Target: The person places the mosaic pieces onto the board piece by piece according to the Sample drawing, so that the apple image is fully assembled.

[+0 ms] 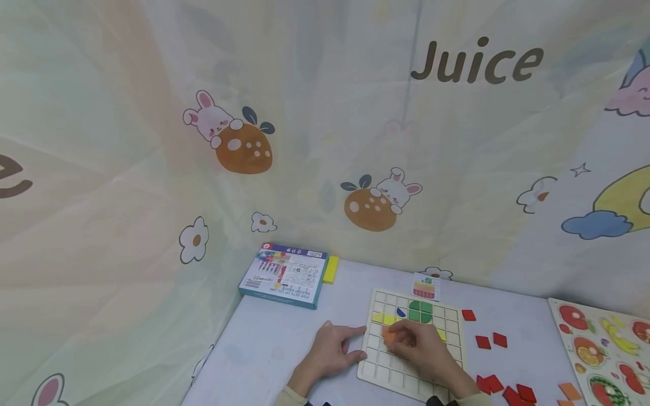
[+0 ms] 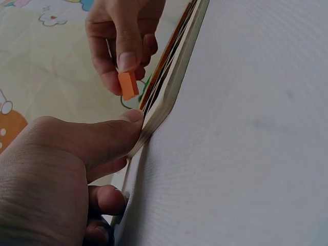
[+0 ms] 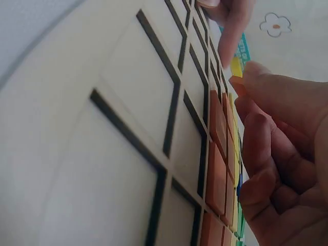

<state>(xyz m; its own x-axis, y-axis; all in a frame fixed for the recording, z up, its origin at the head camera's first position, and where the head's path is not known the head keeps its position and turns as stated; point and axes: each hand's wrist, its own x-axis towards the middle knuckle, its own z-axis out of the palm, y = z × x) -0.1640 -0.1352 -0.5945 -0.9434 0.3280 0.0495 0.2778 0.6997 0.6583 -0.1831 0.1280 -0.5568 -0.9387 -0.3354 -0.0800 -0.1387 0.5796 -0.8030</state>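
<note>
A pale wooden grid board (image 1: 387,373) lies on the white table. It carries green pieces (image 1: 420,311), yellow tiles (image 1: 383,318) and a small blue piece (image 1: 401,312). My right hand (image 1: 401,338) hovers over the board's left part and pinches a small orange tile (image 1: 388,335), which also shows in the left wrist view (image 2: 128,85). My left hand (image 1: 355,343) rests on the table, thumb (image 2: 128,122) pressed against the board's left edge (image 2: 171,92). In the right wrist view several orange tiles (image 3: 218,154) sit in the board's cells (image 3: 128,128).
Loose red tiles (image 1: 483,341) lie right of the board, with more (image 1: 503,388) at the near edge. A pattern card (image 1: 425,286) lies behind the board. A blue box (image 1: 284,274) and yellow block (image 1: 331,269) sit back left. A fruit puzzle (image 1: 604,349) is at far right.
</note>
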